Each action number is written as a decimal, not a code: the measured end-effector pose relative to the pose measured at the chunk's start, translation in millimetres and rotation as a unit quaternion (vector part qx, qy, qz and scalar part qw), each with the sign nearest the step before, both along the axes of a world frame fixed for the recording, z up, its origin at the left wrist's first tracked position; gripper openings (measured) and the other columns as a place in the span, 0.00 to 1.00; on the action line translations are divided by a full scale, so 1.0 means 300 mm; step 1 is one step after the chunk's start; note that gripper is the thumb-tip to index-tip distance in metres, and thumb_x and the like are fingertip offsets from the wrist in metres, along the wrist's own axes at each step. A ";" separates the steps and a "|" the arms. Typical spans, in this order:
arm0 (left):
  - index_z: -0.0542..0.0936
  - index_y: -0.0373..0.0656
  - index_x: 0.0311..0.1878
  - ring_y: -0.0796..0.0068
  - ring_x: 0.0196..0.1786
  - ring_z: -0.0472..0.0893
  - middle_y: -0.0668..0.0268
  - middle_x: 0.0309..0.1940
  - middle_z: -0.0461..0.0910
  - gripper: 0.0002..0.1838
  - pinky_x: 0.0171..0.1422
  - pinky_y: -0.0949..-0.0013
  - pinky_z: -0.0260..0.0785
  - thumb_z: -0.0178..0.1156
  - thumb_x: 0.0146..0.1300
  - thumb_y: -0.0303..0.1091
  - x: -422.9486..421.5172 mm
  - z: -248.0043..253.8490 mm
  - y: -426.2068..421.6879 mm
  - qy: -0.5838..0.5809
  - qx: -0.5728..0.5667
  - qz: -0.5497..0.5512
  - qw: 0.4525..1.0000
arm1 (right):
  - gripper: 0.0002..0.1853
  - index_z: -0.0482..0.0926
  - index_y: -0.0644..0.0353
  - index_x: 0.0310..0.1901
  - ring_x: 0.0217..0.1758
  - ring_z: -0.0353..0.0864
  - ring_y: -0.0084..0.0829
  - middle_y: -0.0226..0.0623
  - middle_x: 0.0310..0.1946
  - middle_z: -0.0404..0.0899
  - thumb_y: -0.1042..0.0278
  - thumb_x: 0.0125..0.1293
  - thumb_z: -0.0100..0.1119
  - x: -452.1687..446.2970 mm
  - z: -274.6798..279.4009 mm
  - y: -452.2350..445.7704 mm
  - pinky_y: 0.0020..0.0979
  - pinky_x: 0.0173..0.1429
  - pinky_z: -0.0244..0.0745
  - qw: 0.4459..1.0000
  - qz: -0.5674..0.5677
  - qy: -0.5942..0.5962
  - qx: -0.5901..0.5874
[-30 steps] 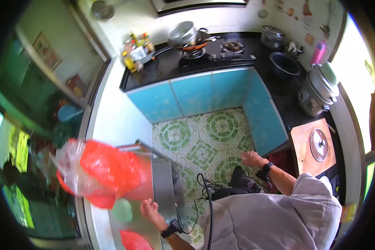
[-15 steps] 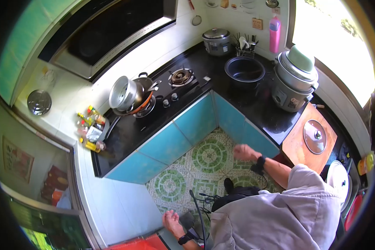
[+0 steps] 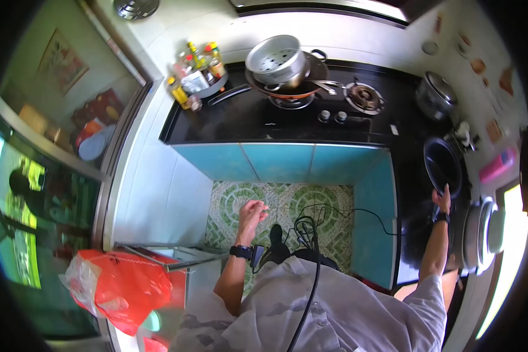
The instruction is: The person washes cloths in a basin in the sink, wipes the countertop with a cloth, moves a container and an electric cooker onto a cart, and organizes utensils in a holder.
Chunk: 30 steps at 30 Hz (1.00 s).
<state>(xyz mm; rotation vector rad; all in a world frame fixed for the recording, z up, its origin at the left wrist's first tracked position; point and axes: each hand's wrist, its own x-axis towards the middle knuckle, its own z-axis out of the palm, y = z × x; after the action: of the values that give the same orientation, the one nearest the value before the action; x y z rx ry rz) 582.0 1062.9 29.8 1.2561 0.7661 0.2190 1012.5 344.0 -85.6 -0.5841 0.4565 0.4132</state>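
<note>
Pose; right hand (image 3: pixel 443 200) outstretched, fingers (image 3: pixel 447 192) parted at black pot (image 3: pixel 442 163); left hand (image 3: pixel 252 216) forward, half-curled

On the bottles (image 3: pixel 216 63), on the packet (image 3: pixel 196 82) beside them and on all other things here, I cannot read any text, brand, number or sign, because everything is too small or blurred.

From here I see a kitchen with a black countertop (image 3: pixel 276 126) above blue cabinet doors (image 3: pixel 281 162), green-patterned floor tiles (image 3: pixel 240 202), and white tiled walls (image 3: pixel 358 44). There's 1 glass-paned frame (image 3: pixel 47 223) at left, and bright daylight pours through the opening (image 3: pixel 504 258) at right.
</note>
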 end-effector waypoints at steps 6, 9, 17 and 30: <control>0.75 0.41 0.44 0.80 0.30 0.79 0.63 0.36 0.82 0.12 0.34 0.77 0.71 0.56 0.65 0.39 0.017 -0.065 0.109 0.031 0.011 0.023 0.999 | 0.19 0.74 0.67 0.35 0.23 0.75 0.34 0.41 0.26 0.75 0.55 0.60 0.58 -0.039 0.080 -0.007 0.26 0.30 0.76 0.939 0.124 -0.133 -0.290; 0.75 0.40 0.44 0.82 0.29 0.78 0.64 0.36 0.82 0.12 0.32 0.79 0.69 0.55 0.66 0.39 0.007 -0.067 0.148 0.058 0.019 0.043 0.997 | 0.13 0.74 0.66 0.36 0.26 0.78 0.36 0.42 0.26 0.76 0.62 0.59 0.57 -0.047 0.091 0.029 0.27 0.30 0.76 0.909 -0.067 -0.073 -0.404; 0.75 0.40 0.44 0.83 0.28 0.77 0.64 0.35 0.81 0.12 0.32 0.79 0.69 0.56 0.66 0.38 0.038 -0.103 0.199 0.078 0.014 0.046 0.996 | 0.22 0.72 0.62 0.52 0.42 0.79 0.42 0.51 0.43 0.77 0.77 0.54 0.65 -0.393 0.231 0.235 0.35 0.39 0.78 0.452 0.028 -0.430 -0.781; 0.75 0.39 0.46 0.80 0.28 0.78 0.63 0.35 0.81 0.10 0.32 0.78 0.71 0.55 0.66 0.34 0.010 -0.134 0.250 0.007 -0.006 0.124 0.992 | 0.12 0.75 0.75 0.39 0.22 0.77 0.26 0.40 0.28 0.79 0.71 0.62 0.54 -0.696 0.612 1.776 0.25 0.22 0.77 0.863 0.345 -0.184 -0.319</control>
<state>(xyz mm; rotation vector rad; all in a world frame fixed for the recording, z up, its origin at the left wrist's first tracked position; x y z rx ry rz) 585.1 1138.1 -10.5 1.1505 0.9359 0.4074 803.7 876.6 98.0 -1.4626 -0.0226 0.8237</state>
